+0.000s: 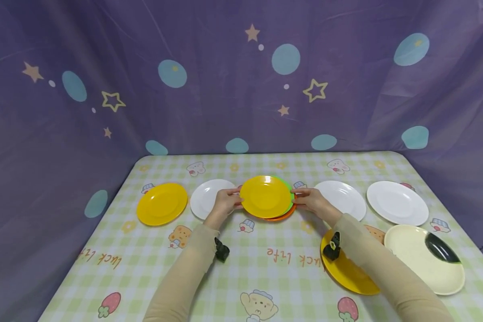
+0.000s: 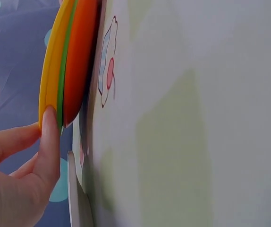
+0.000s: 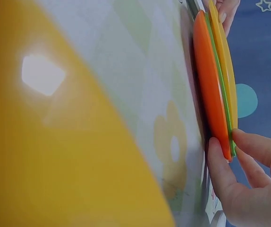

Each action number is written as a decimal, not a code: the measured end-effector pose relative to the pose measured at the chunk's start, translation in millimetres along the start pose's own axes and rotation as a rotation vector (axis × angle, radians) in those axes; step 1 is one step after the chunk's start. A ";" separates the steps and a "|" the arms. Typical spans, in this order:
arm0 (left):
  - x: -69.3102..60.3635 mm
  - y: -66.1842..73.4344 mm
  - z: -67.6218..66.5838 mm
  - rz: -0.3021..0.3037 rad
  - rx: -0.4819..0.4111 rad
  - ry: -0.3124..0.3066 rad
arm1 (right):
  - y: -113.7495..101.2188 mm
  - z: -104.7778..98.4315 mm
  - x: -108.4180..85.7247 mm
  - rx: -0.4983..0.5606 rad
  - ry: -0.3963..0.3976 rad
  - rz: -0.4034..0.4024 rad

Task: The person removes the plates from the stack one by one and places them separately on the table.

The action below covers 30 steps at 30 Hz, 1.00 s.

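In the middle of the far half of the table, a yellow plate (image 1: pixel 265 197) lies on top of a green plate (image 2: pixel 66 61) and an orange plate (image 2: pixel 82 56). The stack sits a little uneven, with green and orange rims showing at its right. My left hand (image 1: pixel 224 203) pinches the yellow plate's left edge between thumb and fingers. On the opposite side, my right hand (image 1: pixel 315 203) grips the stack's edge. Its thumb (image 3: pixel 219 163) lies against the orange plate's underside, and its fingers touch the green and yellow rims.
To the left lie another yellow plate (image 1: pixel 162 204) and a white plate (image 1: pixel 203 197). Two white plates (image 1: pixel 344 199) (image 1: pixel 397 202) lie to the right. Nearer, a yellow plate (image 1: pixel 352 275) is partly under my right forearm, beside a cream plate with a black spot (image 1: pixel 416 255).
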<state>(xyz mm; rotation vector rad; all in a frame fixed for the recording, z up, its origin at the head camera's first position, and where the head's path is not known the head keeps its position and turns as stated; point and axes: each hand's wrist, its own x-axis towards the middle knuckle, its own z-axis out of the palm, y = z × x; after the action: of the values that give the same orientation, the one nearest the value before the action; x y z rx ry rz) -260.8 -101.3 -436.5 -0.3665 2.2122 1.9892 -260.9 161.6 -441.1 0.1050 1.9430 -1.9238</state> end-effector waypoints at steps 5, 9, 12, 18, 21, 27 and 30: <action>-3.3 1.5 -3.0 -0.014 -0.077 -0.016 | 0.2 0.9 2.0 -0.036 0.039 0.015; -6.1 2.5 -5.1 -0.013 -0.105 -0.010 | 0.1 1.2 1.7 -0.075 0.052 0.018; -8.5 3.1 -6.8 -0.008 -0.081 0.007 | 0.4 0.5 0.7 -0.061 0.031 0.013; -12.8 4.7 -10.8 -0.018 -0.048 0.041 | 0.4 -2.0 -1.3 -0.034 -0.016 -0.005; -15.2 5.5 -13.2 -0.019 -0.058 0.045 | -1.9 -1.7 -3.3 -0.040 -0.020 -0.007; -18.9 4.6 -20.0 -0.017 -0.049 0.054 | 4.6 -6.6 2.6 0.012 -0.061 -0.047; -19.9 2.0 -24.7 -0.005 -0.060 0.051 | 11.1 -9.4 9.0 0.026 -0.064 -0.062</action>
<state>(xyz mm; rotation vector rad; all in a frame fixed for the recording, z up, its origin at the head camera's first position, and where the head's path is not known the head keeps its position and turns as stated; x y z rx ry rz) -240.9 -123.9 -426.4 -0.4341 2.1830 2.0696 -267.7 169.3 -454.8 -0.0097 1.9012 -1.9670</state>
